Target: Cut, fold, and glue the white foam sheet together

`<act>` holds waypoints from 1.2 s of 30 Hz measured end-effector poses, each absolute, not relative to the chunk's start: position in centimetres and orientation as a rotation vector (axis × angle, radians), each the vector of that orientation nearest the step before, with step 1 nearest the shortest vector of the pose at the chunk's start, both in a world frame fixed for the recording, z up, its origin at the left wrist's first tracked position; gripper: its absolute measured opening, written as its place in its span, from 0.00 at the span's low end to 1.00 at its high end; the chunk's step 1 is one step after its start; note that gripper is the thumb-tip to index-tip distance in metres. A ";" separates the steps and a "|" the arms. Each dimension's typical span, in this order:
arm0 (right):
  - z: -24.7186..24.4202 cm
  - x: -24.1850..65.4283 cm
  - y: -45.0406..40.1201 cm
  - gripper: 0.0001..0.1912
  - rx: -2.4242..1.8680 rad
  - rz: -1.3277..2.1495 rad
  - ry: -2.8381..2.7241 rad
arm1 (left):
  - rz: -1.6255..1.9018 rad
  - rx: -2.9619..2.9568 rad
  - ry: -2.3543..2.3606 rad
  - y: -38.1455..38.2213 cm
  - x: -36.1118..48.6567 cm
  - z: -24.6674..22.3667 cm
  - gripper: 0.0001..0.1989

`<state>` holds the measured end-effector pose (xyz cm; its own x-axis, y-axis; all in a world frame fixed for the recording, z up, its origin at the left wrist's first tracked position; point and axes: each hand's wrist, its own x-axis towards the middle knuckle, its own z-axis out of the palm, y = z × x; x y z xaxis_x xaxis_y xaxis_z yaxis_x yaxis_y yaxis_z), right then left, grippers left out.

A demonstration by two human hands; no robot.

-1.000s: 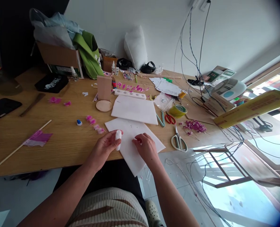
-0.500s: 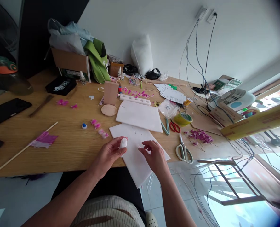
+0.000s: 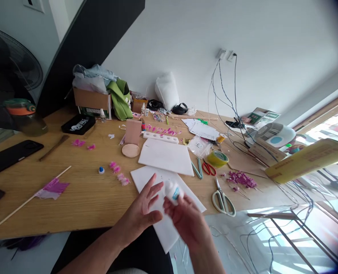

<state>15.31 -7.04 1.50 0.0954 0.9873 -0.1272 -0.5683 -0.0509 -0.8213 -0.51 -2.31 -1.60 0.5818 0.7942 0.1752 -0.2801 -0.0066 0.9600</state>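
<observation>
A small white bottle (image 3: 173,192) with a teal label, blurred, is in the grip of the right hand (image 3: 188,222), pinched between thumb and fingers at the hand's upper left edge. The left hand (image 3: 142,211) is just to the bottle's left, spread and holding nothing, its thumb and fingers apart with the palm turned toward the bottle. Bottle and hands are above a white sheet (image 3: 165,238) that juts over the edge of the table (image 3: 86,205). Beyond the bottle, a second white slab (image 3: 167,156) overlaps that sheet's far side. Left of the sheet are pink tufts (image 3: 123,179) and, farther left, a blue-and-white cap (image 3: 101,170). To the right of the right hand lie pale-handled scissors (image 3: 222,203), near a cluster of purple bits (image 3: 240,179).
</observation>
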 end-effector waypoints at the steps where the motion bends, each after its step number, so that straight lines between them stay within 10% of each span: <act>1: 1.8 16.3 -6.7 0.16 -0.966 1.240 -0.695 | 0.942 1.458 0.562 -2.3 -0.6 -2.4 0.47; 9: 0.0 21.1 -3.2 0.16 -1.791 0.372 -1.316 | 0.927 2.522 0.837 -2.9 -0.7 -6.6 0.16; 36: -1.1 19.7 -1.8 0.16 -1.819 0.183 -1.535 | 0.906 2.574 0.867 -2.9 -0.5 -6.4 0.14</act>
<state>19.71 -1.83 -1.08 0.2747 0.8997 0.3392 0.7945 -0.0137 -0.6071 -0.54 -2.93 -6.37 0.6233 0.6212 0.4749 0.4471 -0.7814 0.4353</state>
